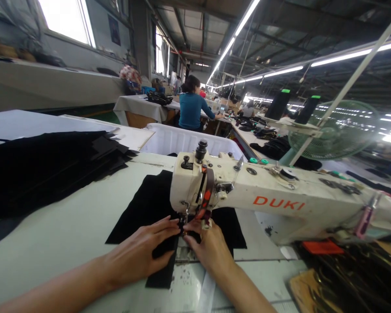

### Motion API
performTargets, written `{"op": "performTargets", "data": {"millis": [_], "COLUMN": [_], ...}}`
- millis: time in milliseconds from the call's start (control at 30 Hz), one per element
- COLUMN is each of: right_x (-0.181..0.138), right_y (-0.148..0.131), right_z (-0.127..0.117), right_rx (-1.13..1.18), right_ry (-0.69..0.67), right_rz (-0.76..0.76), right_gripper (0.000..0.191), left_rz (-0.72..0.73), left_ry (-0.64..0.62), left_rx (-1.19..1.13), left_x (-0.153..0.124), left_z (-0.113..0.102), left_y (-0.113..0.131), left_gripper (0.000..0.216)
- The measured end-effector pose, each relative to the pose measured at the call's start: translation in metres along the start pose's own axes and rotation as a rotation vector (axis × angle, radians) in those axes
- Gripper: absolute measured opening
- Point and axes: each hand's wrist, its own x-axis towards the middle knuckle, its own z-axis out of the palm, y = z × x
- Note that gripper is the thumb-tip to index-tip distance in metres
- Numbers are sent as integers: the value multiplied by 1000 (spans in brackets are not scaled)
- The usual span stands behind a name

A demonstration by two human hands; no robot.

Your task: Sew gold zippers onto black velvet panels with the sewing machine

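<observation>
A cream sewing machine (280,202) marked DUKI stands on the white table (68,230). A black fabric piece (146,204) lies under its needle. My left hand (143,254) lies flat on the fabric, fingers stretched toward the needle. My right hand (208,248) rests on the fabric just right of the presser foot, fingers bent down at the needle area. Whether its fingertips pinch the cloth is hidden.
A stack of black fabric pieces (45,167) lies at the left. A white bin (182,139) stands behind the machine. A green fan (335,130) is at the right. A person in a blue top (191,108) sits at a far table.
</observation>
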Motion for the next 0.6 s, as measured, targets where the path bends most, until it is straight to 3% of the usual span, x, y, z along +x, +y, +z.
{"op": "performTargets", "data": {"millis": [133,367,600], "right_x": [-1,0,1], "right_y": [-3,-6,-7], "right_z": [-1,7,9], "right_rx": [15,-34,-72], "right_ry": [16,55,49], "right_rz": [70,124,116], "right_gripper": [22,12,16], "left_rz": [-11,20,20], "left_ry": [56,61,73], "left_rx": [-89,-63,-59], "left_x": [6,6,8], "left_z": [1,1,1], "left_y": [1,-3,0], "left_gripper": [28,30,28]}}
